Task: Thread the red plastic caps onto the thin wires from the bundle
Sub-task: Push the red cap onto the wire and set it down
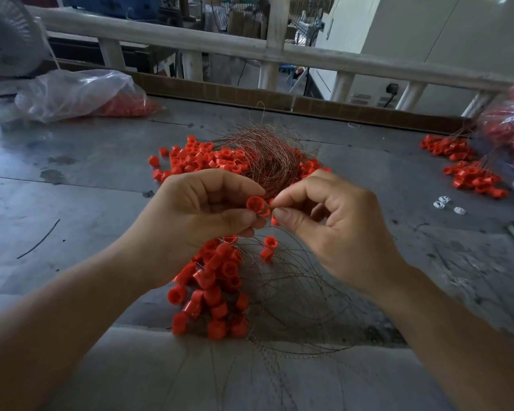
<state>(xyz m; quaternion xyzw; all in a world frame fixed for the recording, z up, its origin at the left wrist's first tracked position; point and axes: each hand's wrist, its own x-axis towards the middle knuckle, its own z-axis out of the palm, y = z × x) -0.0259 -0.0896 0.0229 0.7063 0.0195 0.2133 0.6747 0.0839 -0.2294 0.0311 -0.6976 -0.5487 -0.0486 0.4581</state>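
The red cap (pixel 257 204) sits pinched between my left hand's (pixel 199 212) thumb and forefinger, its open mouth turned toward me. Just right of it, my right hand (pixel 336 221) pinches a thin wire end, too fine to see clearly, aimed leftward at the cap. Beyond lies the wire bundle (pixel 264 155) on loose caps (pixel 190 158); threaded caps (pixel 217 286) hang nearer me.

Soft daylight comes from behind the railing (pixel 279 51); the counter (pixel 72 161) shines faintly, and edges look blurred and bent.
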